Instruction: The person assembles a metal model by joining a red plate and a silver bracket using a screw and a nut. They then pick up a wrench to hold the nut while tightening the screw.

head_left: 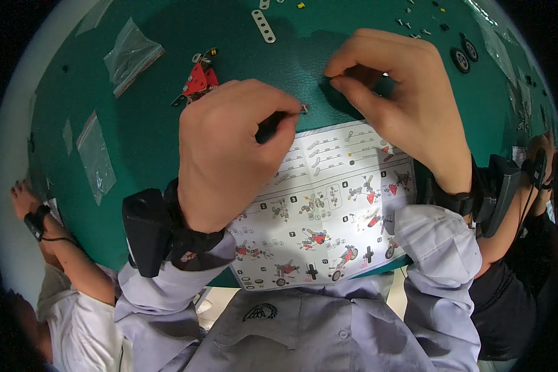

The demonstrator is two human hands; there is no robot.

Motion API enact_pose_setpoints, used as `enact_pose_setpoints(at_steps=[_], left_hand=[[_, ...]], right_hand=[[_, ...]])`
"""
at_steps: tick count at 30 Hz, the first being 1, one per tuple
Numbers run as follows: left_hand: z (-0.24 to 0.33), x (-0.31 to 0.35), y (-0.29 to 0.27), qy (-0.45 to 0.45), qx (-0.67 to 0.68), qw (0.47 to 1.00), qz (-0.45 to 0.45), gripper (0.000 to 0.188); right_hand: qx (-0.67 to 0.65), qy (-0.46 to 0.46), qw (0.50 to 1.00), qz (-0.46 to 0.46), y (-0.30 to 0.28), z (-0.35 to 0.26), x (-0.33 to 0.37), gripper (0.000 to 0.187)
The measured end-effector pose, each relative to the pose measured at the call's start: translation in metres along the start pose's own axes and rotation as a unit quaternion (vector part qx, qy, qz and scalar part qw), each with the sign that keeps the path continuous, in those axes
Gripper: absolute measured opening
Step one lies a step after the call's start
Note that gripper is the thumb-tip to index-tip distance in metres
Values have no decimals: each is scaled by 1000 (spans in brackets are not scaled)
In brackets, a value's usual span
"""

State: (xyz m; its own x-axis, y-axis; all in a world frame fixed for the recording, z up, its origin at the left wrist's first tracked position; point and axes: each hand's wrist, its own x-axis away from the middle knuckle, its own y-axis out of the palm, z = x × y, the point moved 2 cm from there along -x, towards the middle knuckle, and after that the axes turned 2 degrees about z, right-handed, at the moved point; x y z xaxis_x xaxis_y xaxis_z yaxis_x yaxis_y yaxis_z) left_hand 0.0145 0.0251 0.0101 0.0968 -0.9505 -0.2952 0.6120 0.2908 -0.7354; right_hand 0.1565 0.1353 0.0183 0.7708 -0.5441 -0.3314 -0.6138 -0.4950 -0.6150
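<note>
My left hand (229, 136) is closed in a pinch, with a small silvery metal piece (304, 108) at its fingertips. Whether that piece is a screw or a nut is too small to tell. To its right, my right hand (409, 87) has thumb and forefinger drawn together; anything between them is too small or hidden to make out. A partly built red model with metal parts (198, 79) lies just beyond my left hand, its near side covered by the knuckles. Under both wrists lies a printed assembly sheet (316, 217) with step drawings of a motorcycle model.
A perforated metal strip (263, 26) lies at the far middle. Two black wheels (464, 54) and several loose screws (409, 25) are at the far right. Clear plastic bags (132, 57) lie on the green table (149, 130) at left. Other people's arms (71, 257) flank me.
</note>
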Motion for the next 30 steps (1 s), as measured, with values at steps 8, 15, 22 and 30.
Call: enact_pose_setpoints(at_steps=[8,15,22,30], left_hand=[[-2,0,2,92,-84,991,39,15],[0,2,5,84,-99,990,47,16],[8,-10,-47,63,-91,982,156,21],[-33,-18,-69,-151,-128,978,65,29]], right_hand=[[55,37,998,15,-11,10,2,11],[53,156,981,107,-40,34,7,10],[72,190,973,110,-56,45,10,13],[172,87,981,10,-36,39,10,19]])
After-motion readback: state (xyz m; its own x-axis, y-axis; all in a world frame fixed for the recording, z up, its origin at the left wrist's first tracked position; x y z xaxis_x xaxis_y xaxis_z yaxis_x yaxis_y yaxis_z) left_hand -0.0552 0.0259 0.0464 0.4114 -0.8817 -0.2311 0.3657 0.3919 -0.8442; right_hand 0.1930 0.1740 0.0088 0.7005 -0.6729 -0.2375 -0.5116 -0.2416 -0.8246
